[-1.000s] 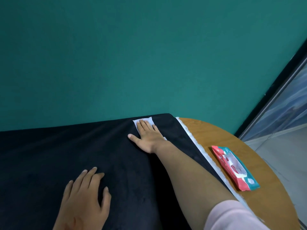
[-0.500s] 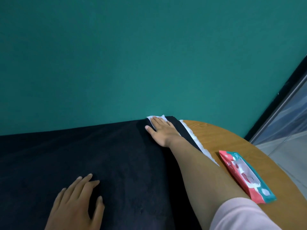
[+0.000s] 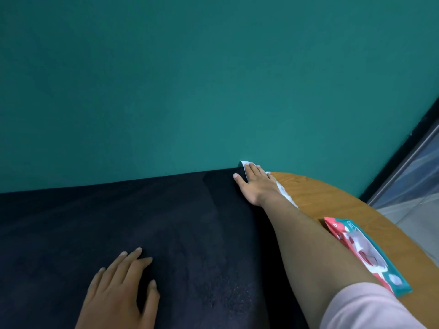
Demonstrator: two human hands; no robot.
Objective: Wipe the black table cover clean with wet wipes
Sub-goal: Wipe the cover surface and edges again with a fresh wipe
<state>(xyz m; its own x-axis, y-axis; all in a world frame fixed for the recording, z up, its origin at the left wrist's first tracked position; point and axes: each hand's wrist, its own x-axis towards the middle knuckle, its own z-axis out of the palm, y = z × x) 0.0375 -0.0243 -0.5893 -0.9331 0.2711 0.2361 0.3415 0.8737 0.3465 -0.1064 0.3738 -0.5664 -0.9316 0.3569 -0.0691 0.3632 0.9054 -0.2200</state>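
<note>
A black table cover [image 3: 118,222] lies over most of the table. My right hand [image 3: 255,184] lies flat with straight fingers at the cover's far right corner, pressing a white wet wipe [image 3: 244,164] against it; only the wipe's far tip shows past my fingertips. My left hand [image 3: 121,290] rests flat on the cover near the front, fingers spread, holding nothing. A white fringe [image 3: 286,195] of the cover's edge shows beside my right wrist.
A red and teal pack of wet wipes [image 3: 363,255] lies on the bare round wooden table top [image 3: 320,195] right of the cover. A teal wall [image 3: 213,79] stands directly behind the table. A dark door frame [image 3: 403,150] and floor are at far right.
My right hand has slid the wipe away and to the right, from inside the cover to its far right corner. My left hand has stayed flat on the cover.
</note>
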